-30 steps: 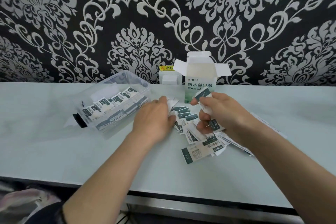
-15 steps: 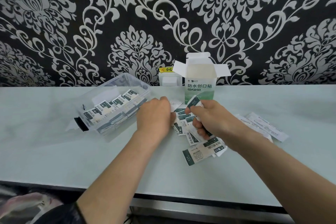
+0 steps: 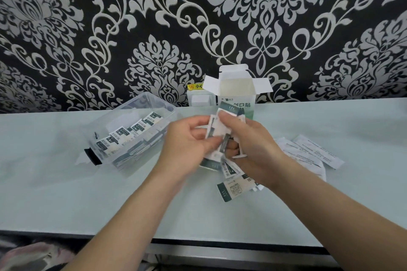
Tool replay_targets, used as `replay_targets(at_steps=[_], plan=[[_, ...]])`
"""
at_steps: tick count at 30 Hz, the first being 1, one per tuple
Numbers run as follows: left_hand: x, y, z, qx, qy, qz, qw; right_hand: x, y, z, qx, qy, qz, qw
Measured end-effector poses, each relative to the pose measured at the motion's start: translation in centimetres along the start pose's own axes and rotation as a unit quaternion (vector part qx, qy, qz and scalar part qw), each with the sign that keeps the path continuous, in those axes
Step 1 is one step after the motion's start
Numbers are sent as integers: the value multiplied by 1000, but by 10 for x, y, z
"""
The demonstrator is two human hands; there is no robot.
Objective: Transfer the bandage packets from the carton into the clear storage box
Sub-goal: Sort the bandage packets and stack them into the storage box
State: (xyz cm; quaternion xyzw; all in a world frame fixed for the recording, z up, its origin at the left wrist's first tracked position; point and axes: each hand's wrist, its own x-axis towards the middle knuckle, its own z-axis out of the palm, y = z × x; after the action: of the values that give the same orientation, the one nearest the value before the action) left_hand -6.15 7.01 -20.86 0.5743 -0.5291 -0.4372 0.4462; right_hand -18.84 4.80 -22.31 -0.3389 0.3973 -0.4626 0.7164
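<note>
Paper packets (image 3: 217,130), flat, fill left hand (image 3: 187,138), right hand (image 3: 253,145).

Black-and-white damask wallpaper (image 3: 66,28), pale green table (image 3: 66,193), white-and-dark-green bandage packets (image 3: 233,189).

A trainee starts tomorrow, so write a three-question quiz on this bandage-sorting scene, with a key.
1. True or false: the carton stands upright with its top flaps open.
2. Where is the clear storage box? A: left of both hands. B: on top of the carton. C: right of the carton.
3. Fill in: the left hand and right hand together hold a bundle of bandage ____.
Key: 1 true; 2 A; 3 packets.
</note>
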Motion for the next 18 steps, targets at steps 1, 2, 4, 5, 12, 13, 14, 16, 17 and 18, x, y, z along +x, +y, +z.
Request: replay_targets(at_steps=[1,2,4,5,12,13,14,16,17,18], plan=[[-7,1,9,-69,-39,-13,997,-1,3,2,-17,5,-23,1000],[-12,-1,16,-98,-62,-15,993,-2,5,4,-35,12,-38,999],[-15,-5,22,-112,-80,-9,990,-4,8,6,-57,36,-45,997],[-13,-5,22,-104,-82,-2,991,-5,7,6,-53,48,-41,997],[0,7,14,55,-63,71,994,-9,-4,-1,97,51,36,993],[3,10,10,46,-33,68,996,-9,-5,-2,108,54,36,992],[8,7,5,79,11,73,994,-9,-8,-4,120,59,33,990],[19,-4,-3,294,51,106,948,-9,-12,-8,143,77,22,986],[22,-13,-4,409,29,118,904,-10,-14,-10,154,86,16,984],[25,-23,-2,496,-7,123,860,-10,-16,-11,161,93,11,982]])
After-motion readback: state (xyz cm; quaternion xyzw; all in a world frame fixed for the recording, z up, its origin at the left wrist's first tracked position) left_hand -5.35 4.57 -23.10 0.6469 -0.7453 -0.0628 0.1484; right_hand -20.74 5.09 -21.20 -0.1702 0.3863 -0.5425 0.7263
